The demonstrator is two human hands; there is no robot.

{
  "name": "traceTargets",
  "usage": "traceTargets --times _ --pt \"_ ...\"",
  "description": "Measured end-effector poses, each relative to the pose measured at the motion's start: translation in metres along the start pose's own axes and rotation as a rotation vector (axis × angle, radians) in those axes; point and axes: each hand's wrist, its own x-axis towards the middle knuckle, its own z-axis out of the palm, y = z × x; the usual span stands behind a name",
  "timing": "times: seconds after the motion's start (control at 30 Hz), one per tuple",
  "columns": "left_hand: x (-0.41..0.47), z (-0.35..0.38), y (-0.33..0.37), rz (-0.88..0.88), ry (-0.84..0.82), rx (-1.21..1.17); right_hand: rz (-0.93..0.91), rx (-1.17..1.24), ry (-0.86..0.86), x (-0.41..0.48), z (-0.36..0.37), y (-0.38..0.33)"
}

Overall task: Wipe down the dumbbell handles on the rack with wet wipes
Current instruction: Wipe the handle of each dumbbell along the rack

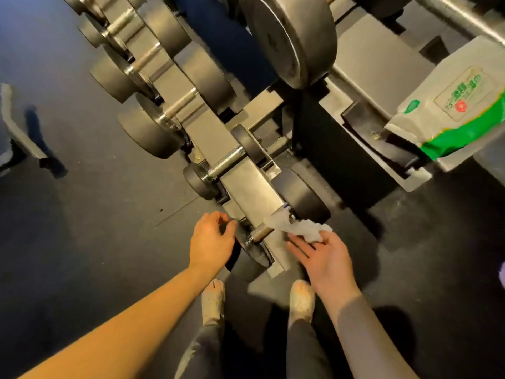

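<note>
Right hand [325, 258] is palm up, with its long fingers fairly straight and spread. It pinches a crumpled white wet wipe [299, 228] at the thumb side. The wipe's far end lies over the right part of the near handle [261, 232], a short shiny metal bar on the lowest dumbbell at the end of the rack [246, 187].

Left hand [211, 239] is back up with fingers curled down, just beside that dumbbell's dark round left head. I cannot tell if it grips the head or only hovers. The left forearm is bare; the right has a grey sleeve.

The rack is flat grey painted steel with angled saddles, scuffed and dull. The next dumbbell [226, 162] up has a chrome knurled grip between small black discs. Further up sits a row of bigger dumbbells with thick matte grey cylinder heads and metal grips, blurred towards the top. A large round head [289, 39] sits at top centre.

The wipes pack [451, 113], soft white plastic with a green band and a label flap, lies on the upper shelf at right, well apart from the hands.

The floor [95, 214] is dark matte rubber. Two worn pale shoes [213, 302] show below, between the arms.
</note>
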Motion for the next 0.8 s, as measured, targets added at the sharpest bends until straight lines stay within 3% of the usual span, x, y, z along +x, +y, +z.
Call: traceTargets --times 0.17,0.47,0.67,0.8 --pt "0.032 0.034 -0.019 0.218 -0.197 0.212 -0.202 0.041 0.13 0.02 0.015 0.042" --pt "0.032 0.045 -0.026 0.214 -0.103 0.084 -0.427 0.148 0.39 0.072 0.052 0.074" --pt "0.035 0.055 -0.035 0.254 -0.039 0.043 -0.645 -0.164 0.559 0.107 0.056 0.098" --pt "0.035 0.056 -0.039 0.142 0.051 -0.135 -0.667 -0.394 0.501 0.098 0.046 0.116"
